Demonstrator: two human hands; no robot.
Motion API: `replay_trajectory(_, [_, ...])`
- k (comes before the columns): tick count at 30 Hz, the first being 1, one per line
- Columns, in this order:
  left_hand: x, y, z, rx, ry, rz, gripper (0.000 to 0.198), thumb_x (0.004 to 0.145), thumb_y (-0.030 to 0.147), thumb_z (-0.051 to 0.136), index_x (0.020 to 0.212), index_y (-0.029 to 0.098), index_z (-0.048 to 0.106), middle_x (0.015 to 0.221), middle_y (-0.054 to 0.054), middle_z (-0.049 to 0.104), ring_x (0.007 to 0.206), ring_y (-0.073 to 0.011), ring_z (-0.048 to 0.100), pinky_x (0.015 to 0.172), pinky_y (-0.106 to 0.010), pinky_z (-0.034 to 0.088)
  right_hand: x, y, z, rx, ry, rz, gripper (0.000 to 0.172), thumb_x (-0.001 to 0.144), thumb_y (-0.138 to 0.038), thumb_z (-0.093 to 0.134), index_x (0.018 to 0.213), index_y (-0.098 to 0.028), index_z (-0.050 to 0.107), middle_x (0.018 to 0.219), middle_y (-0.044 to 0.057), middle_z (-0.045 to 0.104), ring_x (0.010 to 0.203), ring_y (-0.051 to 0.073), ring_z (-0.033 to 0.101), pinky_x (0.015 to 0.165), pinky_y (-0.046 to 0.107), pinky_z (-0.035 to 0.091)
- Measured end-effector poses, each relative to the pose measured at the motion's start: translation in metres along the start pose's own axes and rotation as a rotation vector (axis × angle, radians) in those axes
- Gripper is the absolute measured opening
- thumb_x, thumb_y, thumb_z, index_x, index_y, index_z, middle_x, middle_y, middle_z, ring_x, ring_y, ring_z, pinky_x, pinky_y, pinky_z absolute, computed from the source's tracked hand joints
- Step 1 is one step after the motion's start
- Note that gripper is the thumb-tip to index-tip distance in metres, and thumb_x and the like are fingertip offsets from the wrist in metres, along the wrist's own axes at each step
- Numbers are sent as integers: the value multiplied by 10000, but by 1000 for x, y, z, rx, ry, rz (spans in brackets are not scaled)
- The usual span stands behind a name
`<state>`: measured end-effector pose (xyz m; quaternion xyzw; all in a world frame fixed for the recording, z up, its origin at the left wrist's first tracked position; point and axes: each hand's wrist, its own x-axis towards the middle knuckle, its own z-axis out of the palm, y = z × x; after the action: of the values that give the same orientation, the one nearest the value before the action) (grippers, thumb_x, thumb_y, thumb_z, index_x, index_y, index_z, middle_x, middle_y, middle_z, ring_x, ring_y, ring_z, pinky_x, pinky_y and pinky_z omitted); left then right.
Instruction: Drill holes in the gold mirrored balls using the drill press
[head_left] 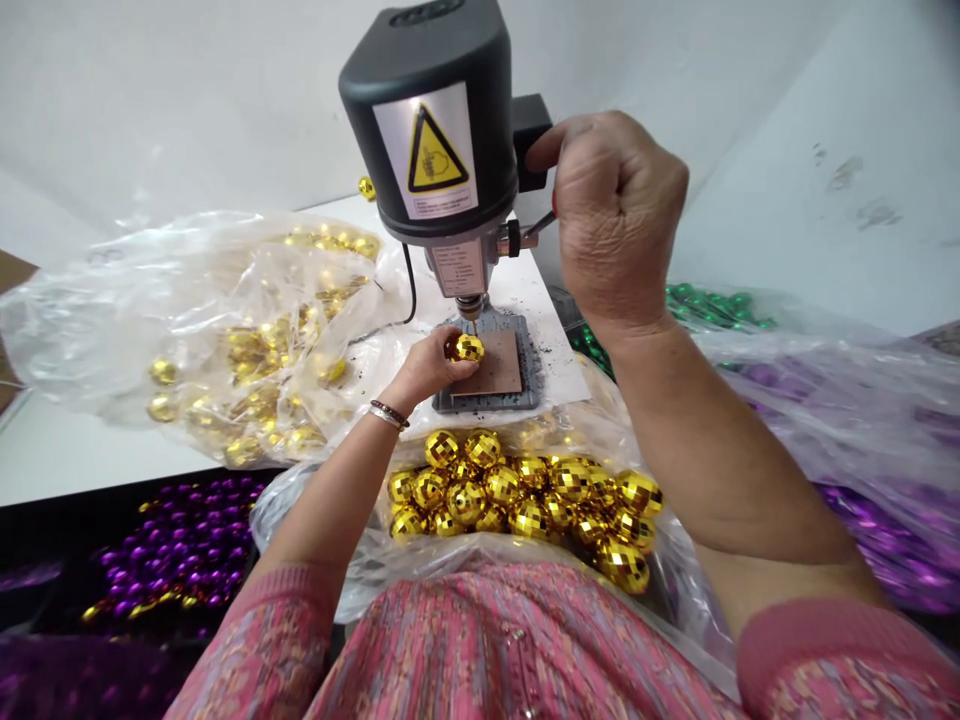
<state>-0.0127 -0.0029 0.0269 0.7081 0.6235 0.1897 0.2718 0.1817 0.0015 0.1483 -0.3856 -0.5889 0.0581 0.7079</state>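
Observation:
Between the thumb and fingers of my left hand [431, 368] is a gold mirrored ball [469, 348]. The hand holds it under the bit of a black bench drill press [427, 120], above a brown board [496, 365] on the grey base [532, 350]. Bit and ball look very close; whether they touch I cannot tell. My right hand [619, 205] is raised at the machine's right side, closed around its feed lever [541, 225], with a finger near the black box [531, 140] there.
A clear bag [465, 555] with several gold balls lies before me. More gold balls [255, 350] fill plastic at the left. Purple beads [180, 545] lie lower left; green beads [712, 305] and purple ones [892, 540] are at the right. A cable [411, 290] hangs beside the drill.

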Motion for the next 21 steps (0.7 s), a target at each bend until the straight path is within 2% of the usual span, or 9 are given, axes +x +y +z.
replay_trajectory(6, [6,9,-2,99,-48,137,340,688,253,740,1018,177,720,868,-30,720,750,-166,603,724,-274,470,-1,-1,-1,-10,-13,-2,392,903,-367,424,749,-117,684,647,-15,565,602,44,452,647,190,415])
replay_trajectory(8, [9,9,-1,105,-59,155,327,666,246,755,984,177,731,840,-26,712,749,-173,602,735,-280,476,-1,-2,-1,11,-1,-5,401,901,-364,424,743,-110,691,635,-20,568,594,40,467,636,183,409])
replay_trajectory(11, [12,7,5,11,-85,132,472,644,265,792,1104,168,741,919,-37,731,833,-201,637,812,-303,511,-2,-2,-2,26,-4,2,418,887,-370,419,749,-102,709,653,-16,609,613,38,491,655,177,418])
replay_trajectory(15, [11,1,16,-210,-94,36,697,668,278,801,1342,169,661,1087,-49,758,961,-222,672,921,-334,535,-5,-3,-3,54,-18,-8,416,892,-367,440,752,-101,726,700,6,668,629,40,525,655,182,425])
replay_trajectory(21, [10,-4,23,-310,-93,27,735,668,255,824,1374,161,640,1129,-50,767,1037,-233,688,974,-348,539,-12,-4,-8,38,-46,-11,397,918,-355,441,816,-112,738,686,-2,647,587,40,517,654,193,451])
